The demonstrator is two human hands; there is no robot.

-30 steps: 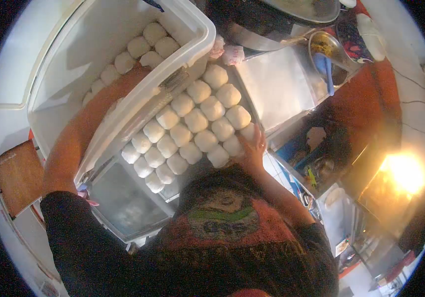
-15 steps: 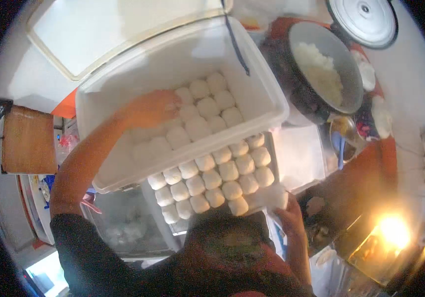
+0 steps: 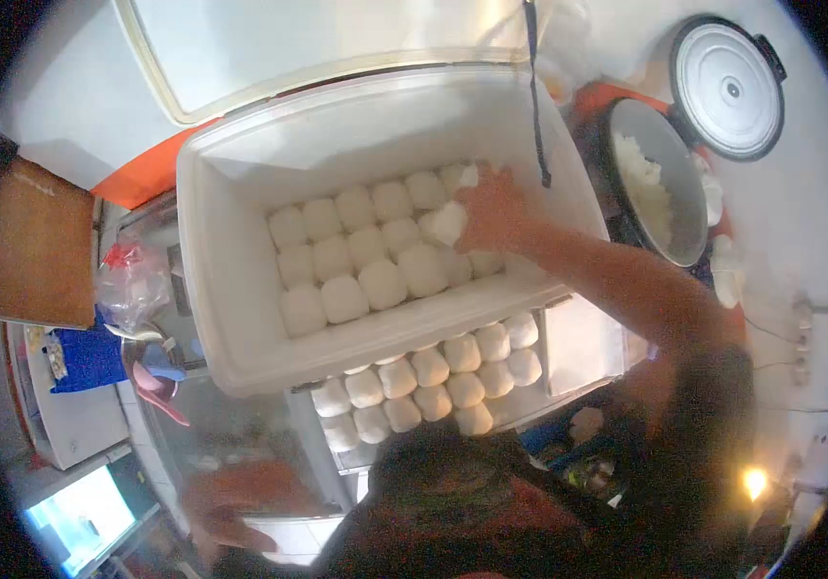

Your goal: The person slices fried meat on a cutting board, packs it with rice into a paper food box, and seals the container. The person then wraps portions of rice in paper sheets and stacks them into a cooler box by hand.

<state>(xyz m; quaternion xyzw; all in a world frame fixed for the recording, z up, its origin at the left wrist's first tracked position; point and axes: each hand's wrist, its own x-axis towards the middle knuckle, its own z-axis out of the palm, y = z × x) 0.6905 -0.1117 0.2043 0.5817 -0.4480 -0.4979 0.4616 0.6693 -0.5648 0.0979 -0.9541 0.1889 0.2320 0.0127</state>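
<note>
My right hand [image 3: 493,210] reaches into the white plastic box [image 3: 203,241] and closes around a white dough ball [image 3: 447,224] at the right end of the rows. Fingers partly hide the balls there. Rounded dough balls [image 3: 382,285] sit close together in rows on the box floor. Below the box's near wall, more dough balls [image 3: 431,367] stand on a tray [image 3: 529,398], partly covered by the box rim. At the lower left, my left hand [image 3: 240,502] is blurred, with fingers stretched out and nothing visible in it, over a glass-like surface.
The box lid [image 3: 337,48] stands raised behind. A pot [image 3: 689,207] with white food is at the right, beside a round lid [image 3: 732,89]. To the left are a brown board [image 3: 38,246], a plastic bag [image 3: 134,280] and a pink utensil [image 3: 158,391].
My right hand has moved from beside the tray into the box with a dough ball. My left hand has left the box and dropped to the lower left. The view has shifted.
</note>
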